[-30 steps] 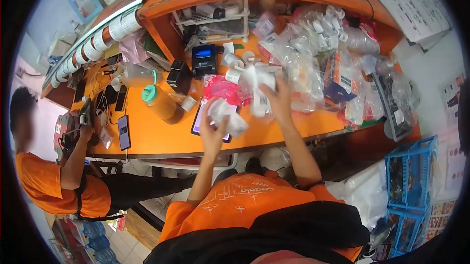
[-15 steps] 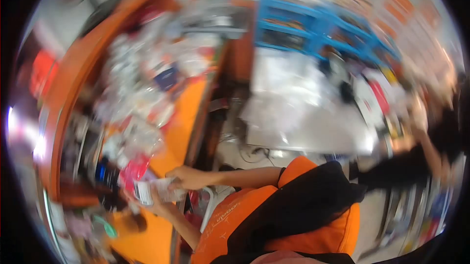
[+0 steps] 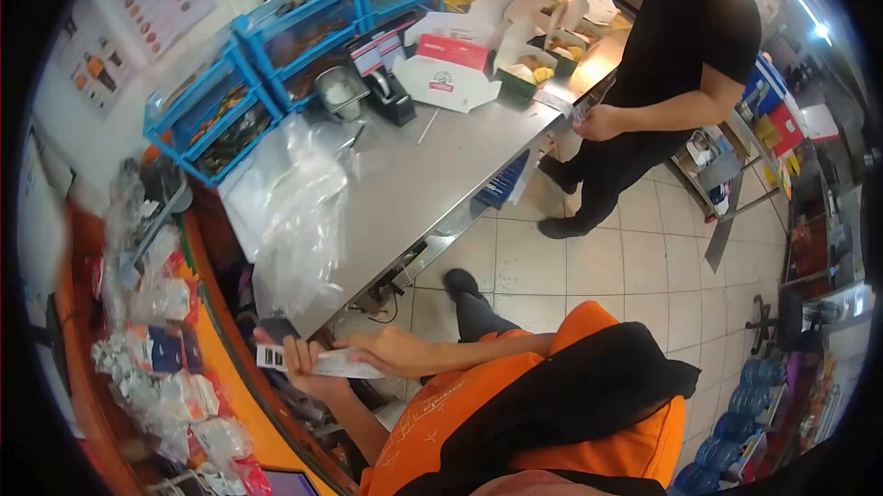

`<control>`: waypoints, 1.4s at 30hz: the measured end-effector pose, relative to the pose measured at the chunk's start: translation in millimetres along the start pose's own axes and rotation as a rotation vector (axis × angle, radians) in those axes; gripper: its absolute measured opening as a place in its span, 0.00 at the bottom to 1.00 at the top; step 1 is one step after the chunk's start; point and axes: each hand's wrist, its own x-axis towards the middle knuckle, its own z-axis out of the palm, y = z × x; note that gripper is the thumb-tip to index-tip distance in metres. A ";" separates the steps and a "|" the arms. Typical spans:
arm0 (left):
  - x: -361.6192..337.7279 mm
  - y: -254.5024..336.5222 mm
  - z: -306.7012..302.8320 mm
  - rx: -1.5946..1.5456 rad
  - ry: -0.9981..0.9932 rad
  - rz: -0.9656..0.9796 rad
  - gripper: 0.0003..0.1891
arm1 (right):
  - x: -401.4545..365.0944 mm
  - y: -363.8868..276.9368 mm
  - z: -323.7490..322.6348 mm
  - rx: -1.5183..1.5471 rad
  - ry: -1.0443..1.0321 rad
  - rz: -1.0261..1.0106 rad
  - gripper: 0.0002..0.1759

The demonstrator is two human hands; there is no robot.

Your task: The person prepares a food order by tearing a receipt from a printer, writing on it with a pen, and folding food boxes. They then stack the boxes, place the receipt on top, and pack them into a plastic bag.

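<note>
Both my hands hold a small white packet with a barcode label (image 3: 322, 364) in front of my chest. My left hand (image 3: 292, 365) grips its barcode end from below. Fingers of my right hand (image 3: 391, 351) pinch the other end, the forearm reaching in from the right. The packet hangs over the gap between the orange counter (image 3: 235, 395) and the steel table (image 3: 441, 165).
Clear plastic bags (image 3: 294, 211) are heaped on the steel table, beside blue baskets (image 3: 239, 100), a metal bowl (image 3: 338, 91) and a red-and-white box (image 3: 446, 68). A person in black (image 3: 681, 45) stands at its far end. Bagged packets (image 3: 156, 358) crowd the orange counter. Water bottles (image 3: 736, 422) stand low right.
My view has swung from the orange counter to the steel table. My hands have come together on one white packet near my chest.
</note>
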 end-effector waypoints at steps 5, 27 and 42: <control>60.1 -132.6 38.9 0.244 0.258 -0.042 0.31 | 12.3 63.3 -106.8 -0.008 0.176 0.036 0.09; 209.0 -455.9 60.4 0.397 0.119 -0.355 0.24 | 49.5 186.4 -389.0 0.128 0.621 0.263 0.08; 132.1 -596.2 21.9 0.524 0.044 -1.392 0.27 | -72.5 450.0 -738.4 1.026 1.996 0.253 0.08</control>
